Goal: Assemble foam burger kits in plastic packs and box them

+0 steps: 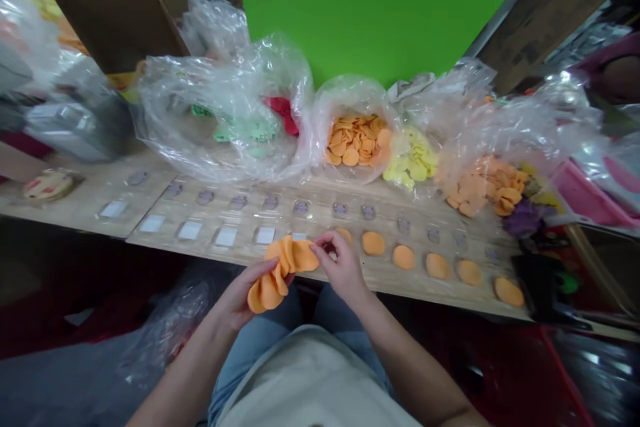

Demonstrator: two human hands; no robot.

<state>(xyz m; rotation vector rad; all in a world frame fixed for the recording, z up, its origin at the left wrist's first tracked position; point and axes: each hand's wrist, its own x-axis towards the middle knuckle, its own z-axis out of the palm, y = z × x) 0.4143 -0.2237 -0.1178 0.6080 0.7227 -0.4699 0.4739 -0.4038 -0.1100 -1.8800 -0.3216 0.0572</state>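
A fanned stack of orange felt-like discs (273,287) rests in my left hand (243,297), whose fingers are closed around its lower end. My right hand (343,267) pinches the edge of one orange disc (304,256) at the stack's right end. Both hands are over the table's front edge. Along the table runs a row of clear plastic pieces with small greyish shapes (271,201). To the right, several single orange discs (373,243) lie in the front row; to the left, white squares (227,235) lie in the same row.
Behind the rows stand open plastic bags: one with orange discs (357,140), one with green and red pieces (247,130), and yellow pieces (413,159) beside. More orange pieces (493,183) and a pink container (590,193) are at right. A green panel (390,13) rises behind.
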